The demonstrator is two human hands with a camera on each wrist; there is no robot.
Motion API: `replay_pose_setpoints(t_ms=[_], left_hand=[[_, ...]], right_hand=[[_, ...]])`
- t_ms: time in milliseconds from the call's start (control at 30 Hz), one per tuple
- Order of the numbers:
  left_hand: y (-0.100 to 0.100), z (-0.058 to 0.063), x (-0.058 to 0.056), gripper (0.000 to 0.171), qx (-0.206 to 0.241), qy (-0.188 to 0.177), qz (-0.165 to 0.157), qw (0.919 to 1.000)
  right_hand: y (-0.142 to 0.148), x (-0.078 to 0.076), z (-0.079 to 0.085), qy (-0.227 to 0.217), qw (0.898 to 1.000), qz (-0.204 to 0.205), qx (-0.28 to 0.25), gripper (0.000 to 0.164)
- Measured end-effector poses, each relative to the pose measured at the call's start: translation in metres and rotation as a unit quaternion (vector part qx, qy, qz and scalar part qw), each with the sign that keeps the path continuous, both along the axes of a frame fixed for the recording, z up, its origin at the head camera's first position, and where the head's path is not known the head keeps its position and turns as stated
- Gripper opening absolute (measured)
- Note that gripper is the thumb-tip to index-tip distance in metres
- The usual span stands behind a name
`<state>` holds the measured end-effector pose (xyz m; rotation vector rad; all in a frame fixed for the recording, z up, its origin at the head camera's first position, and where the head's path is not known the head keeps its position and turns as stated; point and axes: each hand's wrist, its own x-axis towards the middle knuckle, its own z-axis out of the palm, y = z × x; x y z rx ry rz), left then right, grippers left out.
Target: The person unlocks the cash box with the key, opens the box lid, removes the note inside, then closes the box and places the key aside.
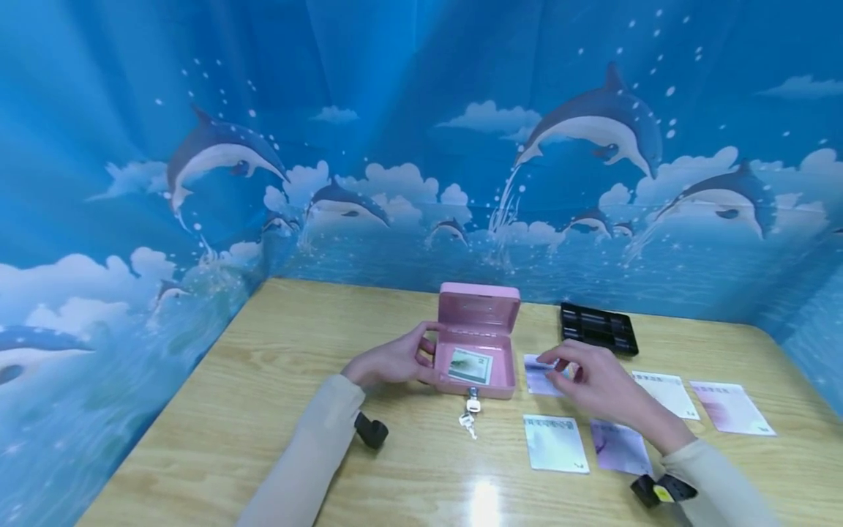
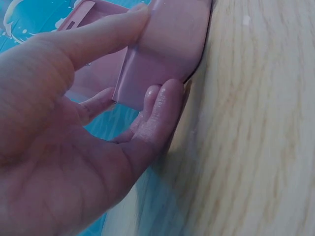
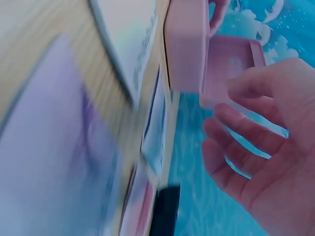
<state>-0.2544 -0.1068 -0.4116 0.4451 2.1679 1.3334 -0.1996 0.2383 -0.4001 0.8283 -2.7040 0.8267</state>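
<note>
A pink cash box [image 1: 474, 391] stands on the table with its lid [image 1: 479, 301] raised. Inside it lies a green-and-white banknote-like slip [image 1: 470, 365]. Along the box's left side, my left hand [image 1: 403, 359] holds it, thumb near the front corner and fingers against the side wall [image 2: 167, 39]. A small key [image 1: 467, 421] hangs from the front lock. My right hand [image 1: 596, 384] hovers right of the box over a purple-blue slip [image 1: 538, 377], which it partly hides. In the right wrist view its fingers [image 3: 241, 130] are loosely bent with nothing between them.
Several more printed slips lie at right: a pale green one [image 1: 555, 443], a purple one [image 1: 615, 448], a white one [image 1: 668, 395] and a pink one [image 1: 732, 408]. A black compartment tray [image 1: 598, 329] sits behind them. A dolphin-print curtain [image 1: 408, 146] borders the wooden table [image 1: 296, 344].
</note>
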Motion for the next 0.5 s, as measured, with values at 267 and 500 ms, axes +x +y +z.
replay_pose_setpoints(t_ms=[267,500], left_hand=[[0.000,0.000,-0.001,0.089,-0.003,-0.006,0.010,0.9999],[0.001,-0.001,-0.001,0.089,-0.016,-0.008,0.011,0.9998]], right_hand=[[-0.037,-0.019,-0.003,-0.019,1.000,0.019,-0.014,0.024],[-0.057,-0.030,-0.006,-0.043,0.999,0.003,0.021,0.032]])
